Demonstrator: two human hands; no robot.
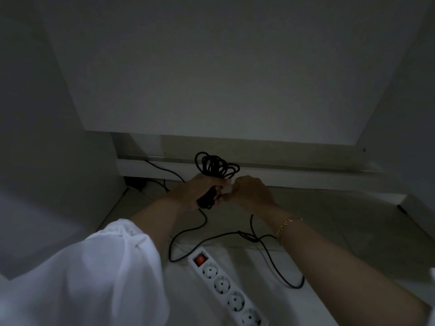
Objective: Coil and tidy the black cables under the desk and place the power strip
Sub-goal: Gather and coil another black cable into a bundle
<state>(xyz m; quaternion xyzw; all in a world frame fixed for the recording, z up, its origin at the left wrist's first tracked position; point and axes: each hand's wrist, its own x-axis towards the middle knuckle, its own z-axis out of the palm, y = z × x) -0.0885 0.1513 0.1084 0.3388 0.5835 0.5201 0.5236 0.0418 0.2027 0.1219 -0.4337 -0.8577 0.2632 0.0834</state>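
A bundle of coiled black cable (215, 164) sticks up from my left hand (196, 190), which grips it around the middle. My right hand (250, 190) is closed right beside it, pinching something small and pale at the bundle; what it is I cannot tell. Loose black cable (237, 235) trails from the hands down over the floor in loops. A white power strip (226, 287) with a red switch and several sockets lies on the floor below my hands, running toward the lower right.
I am under a white desk: its back panel (211, 67) fills the top, side panels stand left and right. A white skirting board (294, 178) runs along the wall. Another thin black cable (162, 169) runs to a dark plug at the left corner.
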